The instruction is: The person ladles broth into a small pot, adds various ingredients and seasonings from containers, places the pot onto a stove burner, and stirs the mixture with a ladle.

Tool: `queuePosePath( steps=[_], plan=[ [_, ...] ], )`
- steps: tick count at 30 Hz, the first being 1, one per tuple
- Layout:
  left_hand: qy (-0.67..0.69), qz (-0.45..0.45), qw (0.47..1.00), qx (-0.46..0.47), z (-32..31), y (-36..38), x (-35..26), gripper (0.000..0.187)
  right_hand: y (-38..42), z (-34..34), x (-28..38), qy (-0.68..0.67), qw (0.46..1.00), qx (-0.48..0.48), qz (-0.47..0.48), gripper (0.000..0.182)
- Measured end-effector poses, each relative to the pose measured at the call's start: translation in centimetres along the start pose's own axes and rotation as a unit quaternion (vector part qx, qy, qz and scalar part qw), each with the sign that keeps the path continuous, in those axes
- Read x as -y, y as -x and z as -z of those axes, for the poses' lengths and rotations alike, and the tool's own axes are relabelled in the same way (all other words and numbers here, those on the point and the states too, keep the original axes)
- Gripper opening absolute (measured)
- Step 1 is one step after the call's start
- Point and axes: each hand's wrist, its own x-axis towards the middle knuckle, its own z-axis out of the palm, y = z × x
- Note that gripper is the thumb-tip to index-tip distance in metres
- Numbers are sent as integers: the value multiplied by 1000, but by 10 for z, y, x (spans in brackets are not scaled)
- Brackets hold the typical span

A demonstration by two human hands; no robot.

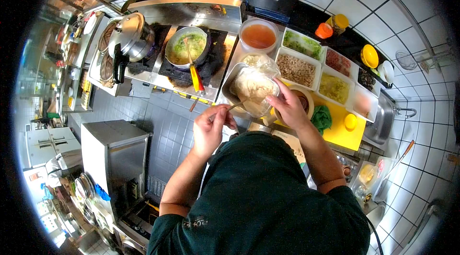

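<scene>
My left hand (211, 128) is closed around the handle of a metal spoon (235, 105), whose far end lies in a pale powder or paste (254, 85). That pale stuff fills a metal container (228, 91) with what looks like a clear plastic bag inside. On the container's right side, my right hand (291, 105) grips the rim, thumb toward the inside. Behind it sits another clear bag with whitish contents (258, 62). Just right of my right hand are a brown round-rimmed object (306, 99), partly hidden, and a crumpled green cloth or bag (321, 119).
On the stove at left, a pan (184, 46) of greenish food holds a yellow-red-handled utensil (195, 79); a pressure cooker (132, 37) stands beside it. An orange-liquid tub (258, 34) and several ingredient trays (295, 69) line the counter behind a yellow board (342, 133). A sink (383, 116) lies right.
</scene>
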Motion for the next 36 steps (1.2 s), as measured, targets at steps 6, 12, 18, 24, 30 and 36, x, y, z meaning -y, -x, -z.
queuePosePath(
  steps=[6,12,18,24,30,36],
  plan=[
    [136,52,988,-60,9,-5,19,28,0,2,-7,-42,999,-2,-12,59],
    [173,10,982,-72,17,-3,26,28,-6,2,-1,-26,999,-15,-28,59],
    [196,29,976,-91,19,-5,27,26,-10,-2,-6,-86,995,-7,-49,61],
    [247,39,963,-103,27,-9,26,26,-14,-9,-7,-92,994,-22,-46,61],
    [289,30,942,-169,52,-25,10,23,-19,-4,-15,-69,992,-48,-99,61],
    [8,-77,958,-276,108,-110,8,18,-19,-8,-4,-84,990,-66,-89,60]
  ],
)
